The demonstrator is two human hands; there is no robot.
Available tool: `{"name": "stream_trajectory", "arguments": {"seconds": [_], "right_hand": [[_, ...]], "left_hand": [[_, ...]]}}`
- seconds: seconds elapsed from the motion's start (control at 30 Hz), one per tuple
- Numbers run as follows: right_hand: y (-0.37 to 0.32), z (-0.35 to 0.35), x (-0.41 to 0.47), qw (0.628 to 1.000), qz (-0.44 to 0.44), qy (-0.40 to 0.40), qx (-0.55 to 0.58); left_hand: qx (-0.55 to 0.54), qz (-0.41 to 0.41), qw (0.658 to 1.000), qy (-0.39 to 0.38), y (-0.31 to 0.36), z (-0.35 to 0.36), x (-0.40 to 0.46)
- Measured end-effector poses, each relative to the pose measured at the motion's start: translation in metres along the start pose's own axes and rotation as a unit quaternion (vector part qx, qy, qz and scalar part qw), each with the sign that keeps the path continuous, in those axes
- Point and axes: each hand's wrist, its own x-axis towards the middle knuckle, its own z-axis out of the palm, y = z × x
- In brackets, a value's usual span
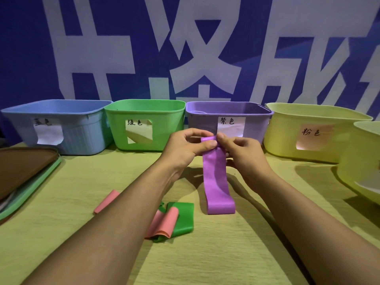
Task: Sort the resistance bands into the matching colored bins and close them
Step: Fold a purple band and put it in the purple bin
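A purple resistance band hangs as a loop above the table, its top edge pinched between my left hand and my right hand, just in front of the purple bin. On the table near my left forearm lie a pink band, another pink band and a green band, the last two overlapping. Along the back stand a blue bin, a green bin and a yellow bin with a pink label. All bins are open.
Stacked lids, a brown one over a green one, lie at the left table edge. A second yellow bin stands at the right edge. A blue banner with white characters hangs behind the bins.
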Motion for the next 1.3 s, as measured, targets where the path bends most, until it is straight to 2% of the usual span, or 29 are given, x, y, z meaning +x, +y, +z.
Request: {"name": "stream_trajectory", "arguments": {"seconds": [0.2, 0.37, 0.6, 0.77, 0.97, 1.1, 1.3], "right_hand": [[0.0043, 0.0000, 0.0032, 1.000, -0.022, -0.018, -0.011], [0.0048, -0.0015, 0.0043, 0.999, -0.042, -0.024, -0.009], [-0.0009, 0.0001, -0.0005, 0.996, -0.071, -0.040, -0.022], [0.0001, 0.0005, -0.0002, 0.995, -0.083, -0.045, -0.026], [0.0023, 0.0012, 0.0006, 0.999, -0.032, -0.042, 0.006], [-0.0014, -0.0002, -0.0015, 0.999, 0.027, -0.008, -0.017], [-0.0023, -0.0009, -0.0022, 0.998, 0.017, 0.007, -0.056]], "left_hand": [[-0.013, -0.007, 1.000, -0.007, 0.0009, -0.0010, 0.0008], [-0.047, -0.048, 0.998, -0.014, 0.0053, 0.0029, -0.0011], [0.070, -0.109, 0.992, 0.011, -0.0029, 0.0019, 0.0005], [0.066, -0.097, 0.993, 0.019, -0.0032, 0.0013, 0.0006], [0.036, -0.081, 0.996, 0.011, -0.0015, 0.0020, 0.0007], [0.015, -0.076, 0.996, -0.034, -0.0024, 0.0021, 0.0014], [0.008, -0.058, 0.997, -0.059, 0.0000, 0.0020, -0.0038]]}}
